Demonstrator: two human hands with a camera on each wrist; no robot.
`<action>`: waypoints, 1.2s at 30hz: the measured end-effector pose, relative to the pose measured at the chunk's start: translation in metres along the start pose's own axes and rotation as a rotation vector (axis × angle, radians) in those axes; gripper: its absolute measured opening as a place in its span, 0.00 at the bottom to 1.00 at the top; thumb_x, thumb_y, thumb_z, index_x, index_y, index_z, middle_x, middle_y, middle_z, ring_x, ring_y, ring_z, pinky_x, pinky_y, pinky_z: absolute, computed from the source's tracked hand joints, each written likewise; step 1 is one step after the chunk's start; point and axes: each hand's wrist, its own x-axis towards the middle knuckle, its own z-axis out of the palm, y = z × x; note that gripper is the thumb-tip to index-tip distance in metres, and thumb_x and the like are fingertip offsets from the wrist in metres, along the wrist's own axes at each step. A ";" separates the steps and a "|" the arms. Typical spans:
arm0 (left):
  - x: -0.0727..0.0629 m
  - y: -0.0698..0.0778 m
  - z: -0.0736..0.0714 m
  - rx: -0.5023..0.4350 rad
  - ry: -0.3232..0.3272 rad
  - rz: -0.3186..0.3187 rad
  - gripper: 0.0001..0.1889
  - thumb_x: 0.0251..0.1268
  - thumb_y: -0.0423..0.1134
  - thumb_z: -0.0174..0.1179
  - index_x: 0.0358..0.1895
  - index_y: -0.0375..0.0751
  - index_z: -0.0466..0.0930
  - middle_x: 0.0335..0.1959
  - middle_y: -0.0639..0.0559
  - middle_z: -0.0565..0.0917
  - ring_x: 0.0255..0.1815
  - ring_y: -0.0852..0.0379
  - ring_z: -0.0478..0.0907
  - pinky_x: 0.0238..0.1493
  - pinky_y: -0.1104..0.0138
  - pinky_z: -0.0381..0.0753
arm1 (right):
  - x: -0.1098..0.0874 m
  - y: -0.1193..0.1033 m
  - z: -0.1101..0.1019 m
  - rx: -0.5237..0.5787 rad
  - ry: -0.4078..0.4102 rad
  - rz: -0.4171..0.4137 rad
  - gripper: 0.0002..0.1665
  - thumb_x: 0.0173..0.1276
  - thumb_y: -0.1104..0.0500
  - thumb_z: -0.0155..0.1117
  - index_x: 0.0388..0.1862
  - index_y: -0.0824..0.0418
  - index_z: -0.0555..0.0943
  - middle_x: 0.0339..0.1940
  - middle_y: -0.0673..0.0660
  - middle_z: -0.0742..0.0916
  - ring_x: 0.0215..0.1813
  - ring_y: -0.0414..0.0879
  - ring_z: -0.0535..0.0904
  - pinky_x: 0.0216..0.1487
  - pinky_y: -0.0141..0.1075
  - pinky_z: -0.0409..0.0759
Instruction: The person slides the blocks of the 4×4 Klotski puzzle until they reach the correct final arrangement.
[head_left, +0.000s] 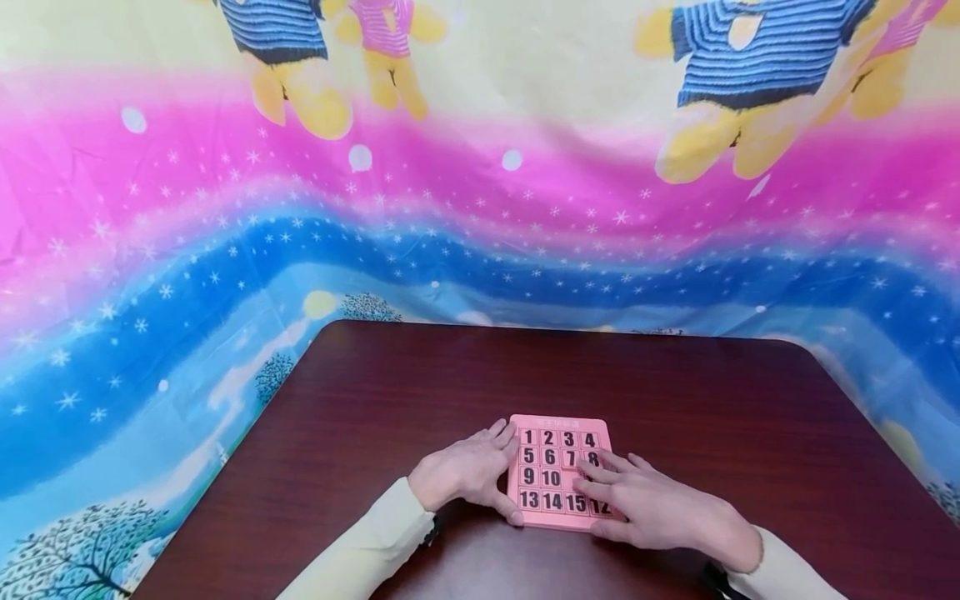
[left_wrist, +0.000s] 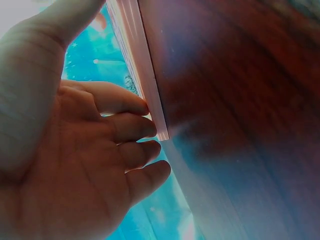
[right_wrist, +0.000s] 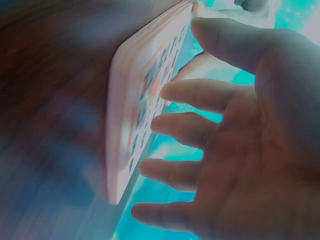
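A pink number slide puzzle (head_left: 551,478) lies flat on the table, its tiles marked with black numerals. Rows 1 to 4 and 5 to 8 run in order at the top; 9 and 10 show below, then 13, 14, 15 and 12. My left hand (head_left: 468,471) rests along the left edge, thumb at the near corner. In the left wrist view its loosely bent fingertips meet the puzzle's side (left_wrist: 145,70). Fingers of my right hand (head_left: 667,508) reach over the right-hand tiles, hiding part of the third row, with the thumb by the near edge.
The dark reddish-brown table (head_left: 450,375) has rounded far corners. Behind it and to both sides hangs a colourful cloth (head_left: 480,208) printed with bears, snowflakes and trees.
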 end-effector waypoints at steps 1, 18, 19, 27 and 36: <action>0.000 0.000 0.000 0.000 0.001 0.001 0.61 0.43 0.74 0.65 0.77 0.40 0.55 0.80 0.44 0.51 0.82 0.48 0.46 0.81 0.61 0.54 | 0.002 -0.002 0.000 -0.012 0.013 -0.019 0.33 0.69 0.38 0.58 0.68 0.51 0.75 0.72 0.61 0.74 0.75 0.68 0.62 0.65 0.72 0.63; -0.001 0.000 0.000 0.024 0.021 0.010 0.61 0.43 0.75 0.64 0.76 0.39 0.57 0.80 0.44 0.54 0.81 0.48 0.48 0.80 0.61 0.56 | 0.015 -0.011 0.006 -0.030 0.000 -0.069 0.35 0.69 0.40 0.59 0.73 0.50 0.70 0.75 0.57 0.72 0.76 0.65 0.61 0.69 0.67 0.63; -0.001 0.000 0.000 0.025 0.020 0.010 0.61 0.43 0.75 0.64 0.76 0.39 0.56 0.80 0.43 0.53 0.81 0.48 0.48 0.80 0.61 0.56 | 0.017 -0.012 0.006 -0.031 -0.001 -0.069 0.36 0.69 0.40 0.59 0.73 0.50 0.70 0.75 0.57 0.72 0.76 0.65 0.61 0.70 0.67 0.62; -0.001 -0.001 0.000 0.028 0.018 0.012 0.61 0.44 0.75 0.64 0.76 0.38 0.56 0.80 0.43 0.54 0.81 0.48 0.48 0.80 0.61 0.56 | 0.024 -0.016 0.008 -0.052 -0.022 -0.088 0.36 0.69 0.39 0.59 0.73 0.51 0.69 0.75 0.56 0.71 0.77 0.67 0.59 0.70 0.69 0.61; 0.001 -0.001 0.001 0.041 0.016 0.017 0.61 0.43 0.76 0.63 0.76 0.39 0.57 0.80 0.43 0.54 0.81 0.48 0.49 0.80 0.62 0.56 | 0.019 -0.011 0.011 -0.044 -0.003 -0.081 0.34 0.69 0.40 0.59 0.72 0.49 0.71 0.73 0.56 0.74 0.75 0.67 0.62 0.67 0.70 0.63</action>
